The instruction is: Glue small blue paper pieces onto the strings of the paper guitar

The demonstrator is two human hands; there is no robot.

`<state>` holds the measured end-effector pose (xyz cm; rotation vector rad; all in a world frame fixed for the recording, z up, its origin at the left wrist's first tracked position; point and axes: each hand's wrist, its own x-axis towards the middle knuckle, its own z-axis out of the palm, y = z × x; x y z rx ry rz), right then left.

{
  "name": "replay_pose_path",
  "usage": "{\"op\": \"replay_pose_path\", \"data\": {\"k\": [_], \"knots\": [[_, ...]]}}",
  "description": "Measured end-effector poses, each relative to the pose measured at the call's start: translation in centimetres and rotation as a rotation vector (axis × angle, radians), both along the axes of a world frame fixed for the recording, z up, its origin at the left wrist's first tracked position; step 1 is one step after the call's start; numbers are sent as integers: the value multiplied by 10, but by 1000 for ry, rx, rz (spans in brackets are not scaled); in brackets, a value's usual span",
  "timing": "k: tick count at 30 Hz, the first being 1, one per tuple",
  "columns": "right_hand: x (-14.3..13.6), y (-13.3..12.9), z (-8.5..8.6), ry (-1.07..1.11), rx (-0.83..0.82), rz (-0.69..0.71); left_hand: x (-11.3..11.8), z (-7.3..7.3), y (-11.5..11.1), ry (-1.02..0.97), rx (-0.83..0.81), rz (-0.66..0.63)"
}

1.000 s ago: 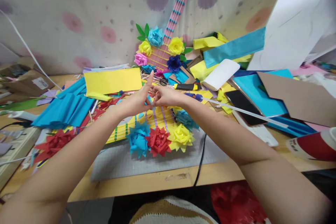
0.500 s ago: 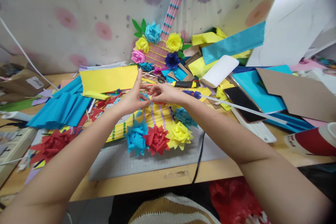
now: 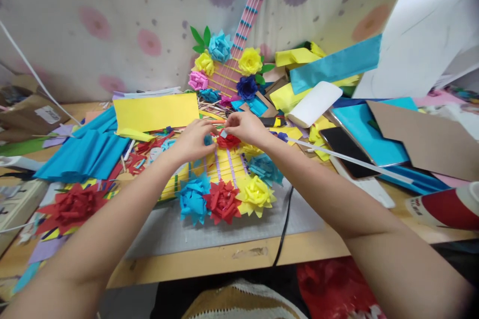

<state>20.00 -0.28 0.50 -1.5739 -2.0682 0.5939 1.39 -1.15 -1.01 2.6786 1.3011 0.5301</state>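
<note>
A yellow paper guitar [image 3: 221, 165] lies on the grey mat, decorated with purple strips and paper flowers. Along its near edge are a blue flower [image 3: 194, 198], a red flower [image 3: 223, 201] and a yellow flower [image 3: 256, 194]. My right hand [image 3: 245, 127] pinches a small pale scrap [image 3: 223, 134] just over another red flower [image 3: 229, 141] at the guitar's far side. To its left, my left hand [image 3: 192, 140] is curved with thumb and fingers apart, beside a bit of blue paper flower. I see nothing held in it.
A pink paper guitar [image 3: 228, 72] with flowers leans on the back wall. Yellow paper [image 3: 157, 112] and blue crepe paper [image 3: 86, 154] lie left. A glue gun stick-like white rod [image 3: 348, 159], a phone [image 3: 348, 152] and a paper cup [image 3: 445, 207] are right. A black cable [image 3: 286, 224] crosses the table edge.
My left index finger, raised before, has come down and curved. The hands have drawn slightly apart, and the pale scrap in my right fingers now shows over the red flower.
</note>
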Motion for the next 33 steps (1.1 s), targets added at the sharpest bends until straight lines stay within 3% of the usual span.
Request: {"op": "replay_pose_path", "data": {"k": [5,10,16,22,33], "knots": [[-5,1,2,-10,16,-91,10,-12,3,142,4,22],[-14,5,0,-6,1,-103,6,-11,2,235,32,86],[-27,8,-9,-61,-34,-82,-12,-17,-8,111,49,183],[-39,9,-13,-161,-14,-14,-22,-29,-13,-44,106,156],[-49,10,-23,-234,35,55,-25,-36,-17,-124,138,171]]}}
